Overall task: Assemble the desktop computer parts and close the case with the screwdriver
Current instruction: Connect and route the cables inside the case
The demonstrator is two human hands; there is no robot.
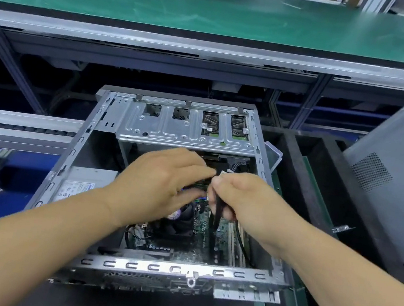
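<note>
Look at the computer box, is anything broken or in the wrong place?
Nothing looks broken. The computer case lies open while both hands work on black cables inside: the right hand pinches them, and the left hand reaches in beside it. The grey side panel leans off to the right, not yet fitted.
</note>
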